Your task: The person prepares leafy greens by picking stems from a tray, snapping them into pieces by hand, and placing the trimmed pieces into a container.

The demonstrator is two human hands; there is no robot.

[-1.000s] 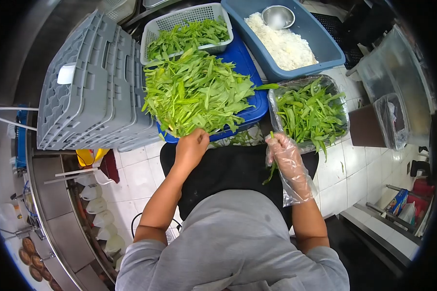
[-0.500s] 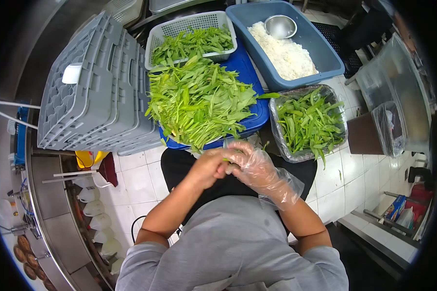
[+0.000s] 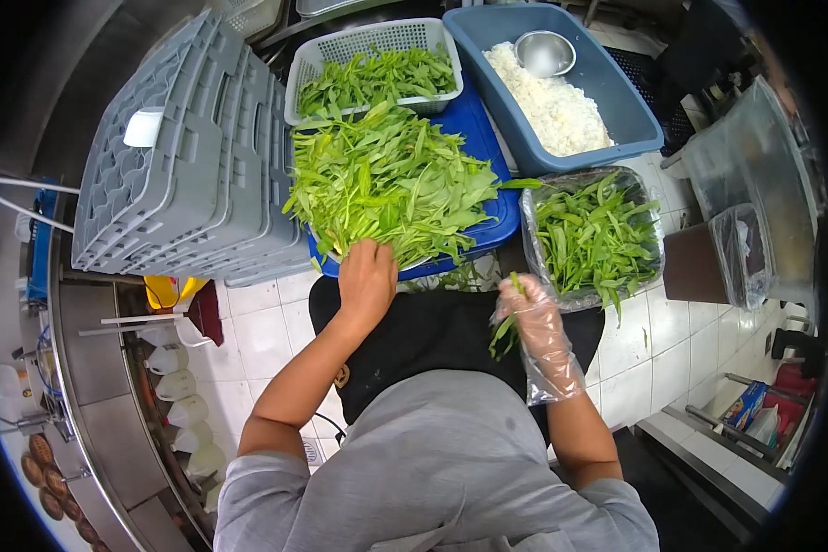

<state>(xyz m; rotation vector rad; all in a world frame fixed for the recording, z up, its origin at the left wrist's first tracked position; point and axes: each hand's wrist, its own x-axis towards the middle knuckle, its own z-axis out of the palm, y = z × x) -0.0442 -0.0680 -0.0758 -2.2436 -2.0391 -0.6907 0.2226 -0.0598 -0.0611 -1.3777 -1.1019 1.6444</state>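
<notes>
My bare left hand (image 3: 368, 276) is at the near edge of a big heap of leafy greens (image 3: 391, 184), its fingers bent into the stems; what they pinch is hidden. The heap lies over a blue lid (image 3: 501, 207). My right hand (image 3: 532, 308), in a clear plastic glove, is closed on a few green sprigs (image 3: 504, 333) that hang over my dark lap. Just beyond it is a plastic-lined bin (image 3: 575, 296) with cut greens (image 3: 593, 230) inside. Behind the heap, a pale perforated basket (image 3: 294, 87) holds more greens.
A blue-grey tub (image 3: 630, 101) of white rice-like food (image 3: 561, 115) with a metal bowl (image 3: 545, 55) is at the back. Grey racks (image 3: 189, 156) are stacked on the left. A brown bin (image 3: 699, 262) stands at right on the white tiled floor (image 3: 626, 354).
My hands met in front of the heap half a second ago and are now apart. The left has gone back to the stems, the right has moved right with sprigs.
</notes>
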